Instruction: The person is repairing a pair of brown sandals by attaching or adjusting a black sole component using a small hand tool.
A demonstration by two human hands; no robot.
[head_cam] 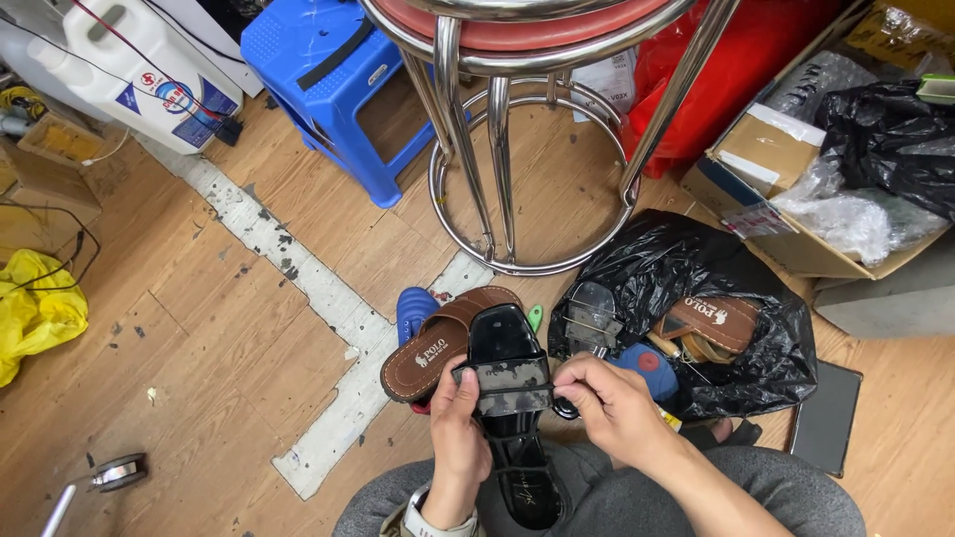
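A glossy black sandal (509, 350) lies lengthwise over my lap, toe pointing away. Across it runs a grey, scuffed strap (512, 383). My left hand (458, 428) pinches the strap's left end. My right hand (609, 403) pinches its right end. A watch sits on my left wrist. Under the black sandal lies a brown slide sandal (433, 353) on the wooden floor. A second brown slide sandal (718, 323) rests on a black plastic bag (686, 259) to the right.
A chrome stool (527, 149) with a red seat stands ahead, a blue plastic step stool (333, 80) to its left. A white jug (134, 70) sits far left, a yellow bag (35, 308) at the left edge. A cardboard box (796, 189) with bags stands right.
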